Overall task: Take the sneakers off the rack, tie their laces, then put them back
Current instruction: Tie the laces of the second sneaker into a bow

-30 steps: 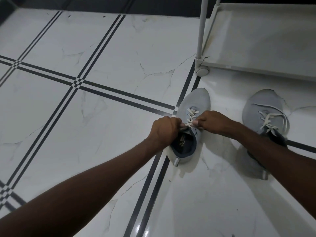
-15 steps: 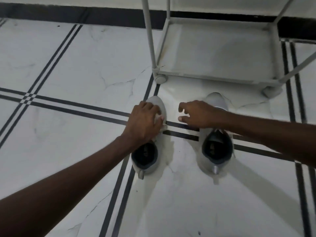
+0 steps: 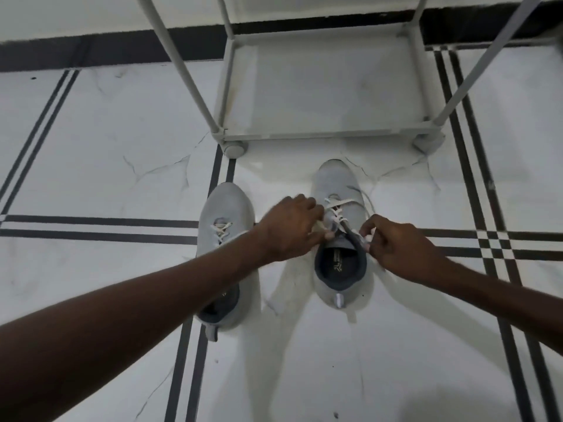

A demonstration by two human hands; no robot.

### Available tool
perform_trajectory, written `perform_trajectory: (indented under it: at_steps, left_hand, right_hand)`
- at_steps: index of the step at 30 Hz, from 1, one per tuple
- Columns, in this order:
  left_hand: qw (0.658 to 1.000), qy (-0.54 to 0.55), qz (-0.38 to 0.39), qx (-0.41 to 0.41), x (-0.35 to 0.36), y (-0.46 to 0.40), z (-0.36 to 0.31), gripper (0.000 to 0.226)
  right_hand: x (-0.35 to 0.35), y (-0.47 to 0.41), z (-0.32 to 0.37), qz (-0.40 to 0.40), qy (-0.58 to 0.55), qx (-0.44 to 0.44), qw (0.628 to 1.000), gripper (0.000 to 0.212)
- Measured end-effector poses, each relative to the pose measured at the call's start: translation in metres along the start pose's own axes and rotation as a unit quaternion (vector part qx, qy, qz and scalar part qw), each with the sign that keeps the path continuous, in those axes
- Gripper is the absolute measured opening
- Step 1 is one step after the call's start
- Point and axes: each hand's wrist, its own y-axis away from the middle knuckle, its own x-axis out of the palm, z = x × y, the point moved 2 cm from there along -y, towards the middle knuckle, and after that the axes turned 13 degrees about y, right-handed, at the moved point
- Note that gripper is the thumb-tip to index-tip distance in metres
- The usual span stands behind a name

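Pinching white laces (image 3: 336, 208) of right sneaker (image 3: 339, 239): left hand (image 3: 289, 229) and right hand (image 3: 396, 242), fingers closed.

Left sneaker (image 3: 227, 208): pale grey knit upper, dark lining, white laces; upright on the tiled floor, toe toward the rack, heel partly hidden under a forearm.
Right sneaker (image 3: 338, 278): same make, upright just beside the left one, toe close to the rack's front edge; dark opening and heel tab in plain view.
Laces (image 3: 336, 210): on the right sneaker, white, crossed through the eyelets, ends pulled out to either side.
Rack (image 3: 304, 134): light grey frame on the floor, low shelf bare, sneakers lie in front of it.
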Motion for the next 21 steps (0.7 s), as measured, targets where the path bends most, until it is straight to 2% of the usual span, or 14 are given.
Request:
perform_trajectory:
  at_steps: [1,3,7,11,13,15,16,19,21]
  left_hand:
    - [0.999,-0.03,0.005,0.02,-0.005,0.005,0.007,0.052]
    - [0.995,-0.086,0.039,0.034,-0.018,0.016,0.023,0.057]
    - [0.985,-0.137,0.086,-0.056,-0.053,0.029,0.052,0.068]
    - [0.983,-0.073,0.125,-0.115,-0.061,0.025,0.043,0.055]
    - [0.983,0.061,0.106,-0.139,-0.045,0.014,0.02,0.048]
    - [0.96,0.188,0.097,-0.182,-0.022,0.001,-0.001,0.049]
    - [0.954,0.208,0.092,-0.194,-0.01,-0.004,-0.008,0.046]
    - [0.961,0.192,0.064,-0.19,0.005,-0.011,-0.016,0.031]
    - [0.962,0.191,0.071,-0.182,0.001,-0.011,-0.014,0.026]
  right_hand:
    - [0.0,-0.001,-0.003,0.009,-0.003,0.016,1.0,0.007]
    - [0.002,-0.004,-0.01,0.03,0.0,0.024,0.999,0.016]
    - [-0.009,-0.008,-0.02,0.054,-0.113,0.05,0.991,0.029]
    - [-0.021,-0.013,-0.02,0.128,-0.243,0.056,0.96,0.033]
    - [-0.018,-0.015,-0.015,0.157,-0.269,0.054,0.949,0.034]
    - [-0.013,-0.018,-0.007,0.158,-0.25,0.054,0.954,0.035]
    - [-0.01,-0.02,-0.004,0.149,-0.225,0.053,0.962,0.037]
    - [-0.005,-0.025,0.0,0.081,-0.113,0.009,0.99,0.041]
    - [-0.003,-0.025,-0.002,0.052,-0.071,-0.01,0.996,0.04]
